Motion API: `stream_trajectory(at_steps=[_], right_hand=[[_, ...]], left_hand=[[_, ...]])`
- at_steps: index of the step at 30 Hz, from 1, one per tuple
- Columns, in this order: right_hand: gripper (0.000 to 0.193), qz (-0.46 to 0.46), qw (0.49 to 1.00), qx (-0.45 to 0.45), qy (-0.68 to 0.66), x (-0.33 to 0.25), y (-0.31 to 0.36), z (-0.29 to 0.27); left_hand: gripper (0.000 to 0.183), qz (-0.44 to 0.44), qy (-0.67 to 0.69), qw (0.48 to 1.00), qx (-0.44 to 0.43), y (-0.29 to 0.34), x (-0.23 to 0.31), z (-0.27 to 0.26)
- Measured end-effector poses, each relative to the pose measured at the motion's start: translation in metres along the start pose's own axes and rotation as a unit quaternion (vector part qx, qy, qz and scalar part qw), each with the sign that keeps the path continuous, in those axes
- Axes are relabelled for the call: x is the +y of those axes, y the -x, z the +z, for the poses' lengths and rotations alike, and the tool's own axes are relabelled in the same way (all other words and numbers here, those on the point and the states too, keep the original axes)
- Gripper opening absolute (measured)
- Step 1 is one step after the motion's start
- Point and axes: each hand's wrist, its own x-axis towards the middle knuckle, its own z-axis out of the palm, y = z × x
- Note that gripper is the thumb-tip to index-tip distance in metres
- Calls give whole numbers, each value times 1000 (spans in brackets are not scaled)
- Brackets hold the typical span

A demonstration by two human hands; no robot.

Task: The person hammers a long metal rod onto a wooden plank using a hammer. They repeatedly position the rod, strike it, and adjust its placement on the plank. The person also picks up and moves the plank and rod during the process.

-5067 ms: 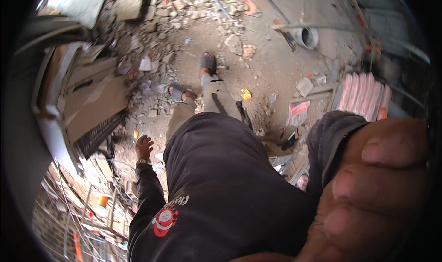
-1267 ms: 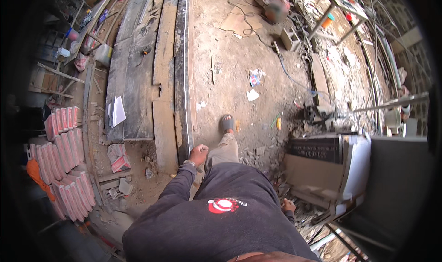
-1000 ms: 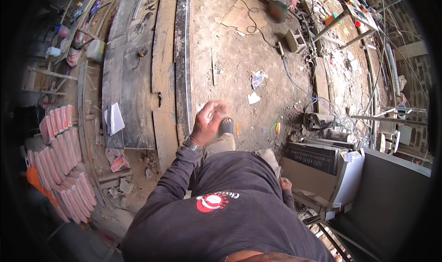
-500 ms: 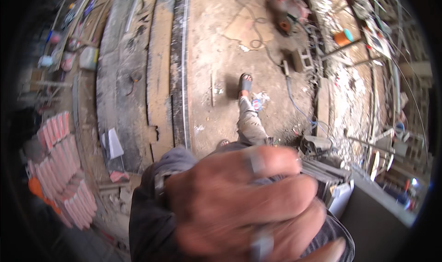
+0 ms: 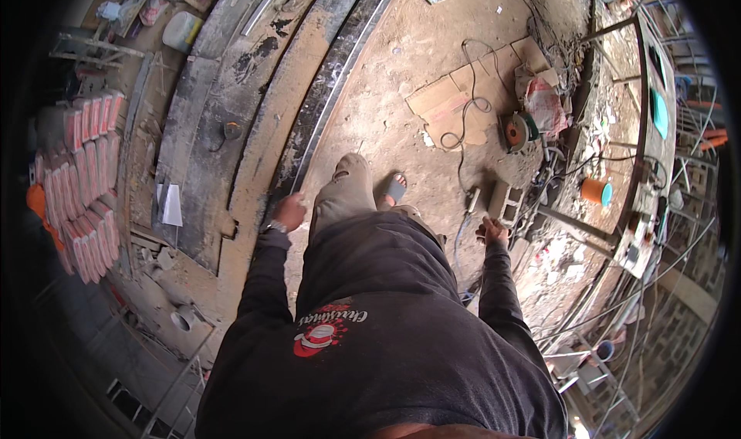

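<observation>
The left hand [image 5: 289, 210], with a watch [image 5: 276, 225] at its wrist, hangs beside the near end of a dark board [image 5: 315, 113]. Its fingers are blurred and seem bent inward; I can't tell how far apart they are, or whether the hand touches the board.

The right hand [image 5: 492, 230] is held out on the other side of the body, fingers loosely curled with a little space between them. I see nothing gripped in it. In my view it lies just below a grey concrete block [image 5: 505, 202], though I can't judge whether they touch. The block sits on the dirt floor [image 5: 390, 84], its hollows showing. Just left of it lies the pale end piece [image 5: 473, 200] of a dark cord [image 5: 461, 139] that loops over flattened cardboard [image 5: 448, 93].

Between the hands, a sandalled foot [image 5: 397, 186] shows past the dark shirt [image 5: 401, 315]. Beyond the block, a round-disc tool [image 5: 520, 132] rests near a crumpled red-and-white bag [image 5: 545, 107]. An orange bucket [image 5: 595, 191] lies farther right. Off to the left, folded white paper [image 5: 170, 205] lies on the wide board [image 5: 179, 130], near stacked red-and-white packs [image 5: 81, 169].
</observation>
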Motion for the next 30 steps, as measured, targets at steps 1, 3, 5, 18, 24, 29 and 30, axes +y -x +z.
stream_trajectory(at_steps=[1, 3, 5, 18, 24, 29, 30], right_hand=[[25, 0, 1000, 17, -10, -33, -18, -6], [24, -4, 999, 30, -19, -77, -51, -17], [22, -6, 999, 46, -9, -106, -84, -22], [22, 15, 952, -117, 284, -200, -175, 22], [27, -97, 928, -143, 329, -313, -264, 37], [32, -186, 897, -195, 351, -418, -357, 50], [33, -203, 888, -212, 355, -436, -378, 54]], left_hand=[[33, -90, -3, 996, -5, 1, -30, 10], [29, -115, -17, 993, 27, 11, -76, 29], [27, -111, 0, 994, 3, 12, -91, 55], [41, -71, 44, 990, -110, -344, 161, -9], [31, 29, 441, 891, 107, -512, 340, -178], [36, 34, 435, 893, 106, -545, 341, -160], [25, 35, 402, 905, 132, -545, 321, -138]])
